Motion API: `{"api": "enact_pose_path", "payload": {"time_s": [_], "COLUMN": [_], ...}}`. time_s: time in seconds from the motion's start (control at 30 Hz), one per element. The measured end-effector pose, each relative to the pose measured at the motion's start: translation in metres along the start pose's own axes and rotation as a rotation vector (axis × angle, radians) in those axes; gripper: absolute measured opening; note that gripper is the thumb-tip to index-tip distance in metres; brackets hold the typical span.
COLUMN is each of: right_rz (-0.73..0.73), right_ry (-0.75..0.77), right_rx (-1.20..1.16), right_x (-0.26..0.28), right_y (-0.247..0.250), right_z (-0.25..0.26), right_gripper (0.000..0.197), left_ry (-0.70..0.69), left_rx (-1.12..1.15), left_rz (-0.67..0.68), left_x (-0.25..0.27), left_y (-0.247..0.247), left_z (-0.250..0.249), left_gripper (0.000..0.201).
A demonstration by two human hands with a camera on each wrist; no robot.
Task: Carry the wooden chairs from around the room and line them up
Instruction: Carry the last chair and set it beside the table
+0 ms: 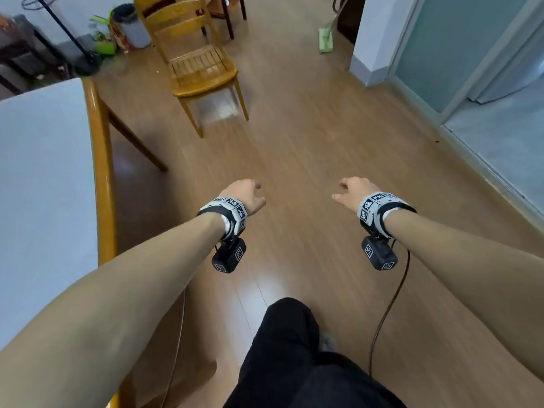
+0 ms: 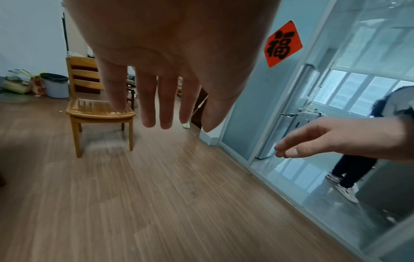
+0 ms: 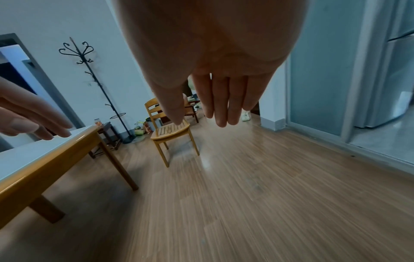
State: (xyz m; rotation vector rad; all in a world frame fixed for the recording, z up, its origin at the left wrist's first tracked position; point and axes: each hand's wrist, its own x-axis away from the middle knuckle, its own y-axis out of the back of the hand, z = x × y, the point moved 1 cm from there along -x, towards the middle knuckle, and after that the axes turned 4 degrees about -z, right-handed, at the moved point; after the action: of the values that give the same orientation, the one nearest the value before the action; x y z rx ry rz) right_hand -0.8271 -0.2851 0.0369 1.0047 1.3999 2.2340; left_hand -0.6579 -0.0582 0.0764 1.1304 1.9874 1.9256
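A light wooden chair (image 1: 197, 64) with a slatted seat and a ladder back stands on the floor ahead, its seat facing me. The same chair (image 2: 98, 108) shows in the left wrist view, and the chair (image 3: 171, 130) shows small in the right wrist view. My left hand (image 1: 245, 194) and right hand (image 1: 350, 191) are stretched out in front of me, well short of the chair. Both hold nothing. The fingers (image 2: 149, 108) of the left hand hang straight, and the right fingers (image 3: 221, 104) are straight too.
A table (image 1: 100, 160) with a white top and wooden rim runs along my left. Glass sliding doors (image 1: 471, 69) line the right. A coat stand (image 3: 98, 85), a bin (image 1: 134, 28) and clutter stand by the far wall. A mop (image 1: 326, 39) lies ahead. A person (image 2: 358, 168) stands behind the glass.
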Motion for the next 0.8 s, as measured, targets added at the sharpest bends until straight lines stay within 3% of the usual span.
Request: {"api": "enact_pose_path", "payload": {"time_s": [0.37,0.57,0.8], "right_rz": [0.009,0.009,0.038], "right_ry": [0.094,0.118,0.202], "right_rx": [0.075,0.059,0.09], "right_x": [-0.312,-0.442,-0.632], "right_y": [0.104,0.167,0.216], "right_z": [0.097,0.134,0.171], "right_gripper": [0.056,0.057,0.057], "left_ry": [0.087,0.116,0.209], "left_rx": [0.063,0.077,0.113], "left_rz": [-0.049,-0.052,-0.062], "left_x": [-0.297,-0.42,-0.589], "left_y": [0.126,0.192,0.237], "left_z": [0.042,0.05,0.064], "left_gripper": [0.052,0.052,0.052]}}
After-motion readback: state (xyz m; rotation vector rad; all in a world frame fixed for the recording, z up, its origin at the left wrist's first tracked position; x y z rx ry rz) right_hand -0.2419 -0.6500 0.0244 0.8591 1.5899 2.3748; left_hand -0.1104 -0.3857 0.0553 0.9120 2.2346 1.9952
